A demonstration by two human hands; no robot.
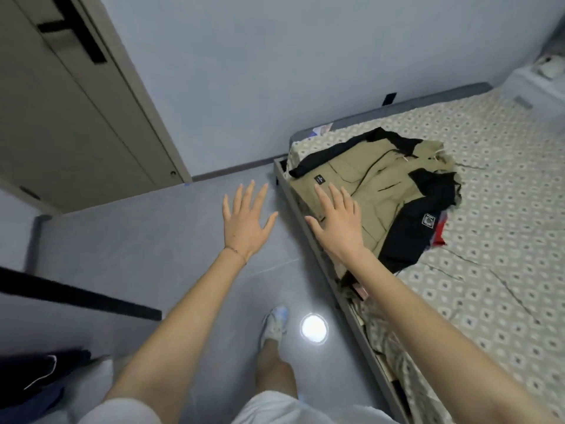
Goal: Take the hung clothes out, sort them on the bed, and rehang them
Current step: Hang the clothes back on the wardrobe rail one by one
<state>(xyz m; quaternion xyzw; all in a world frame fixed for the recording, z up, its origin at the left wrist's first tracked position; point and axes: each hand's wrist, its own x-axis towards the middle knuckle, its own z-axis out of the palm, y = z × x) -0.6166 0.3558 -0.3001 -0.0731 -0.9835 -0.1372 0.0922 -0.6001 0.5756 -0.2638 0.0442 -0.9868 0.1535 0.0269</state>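
Note:
A khaki and black jacket (385, 191) lies spread on top of a small pile of clothes at the near corner of the bed (501, 270); a red garment (440, 234) peeks out from under it. My right hand (339, 223) is stretched flat with spread fingers over the jacket's near edge; whether it touches the cloth I cannot tell. My left hand (246, 220) hovers with fingers spread over the floor, left of the bed, holding nothing.
The patterned bed sheet fills the right side, with a grey bed frame (308, 234) along its edge. A beige wardrobe door (76, 117) stands open at the left. Dark clothes (36, 381) hang at the lower left. A light reflection (313, 328) shines on the grey floor.

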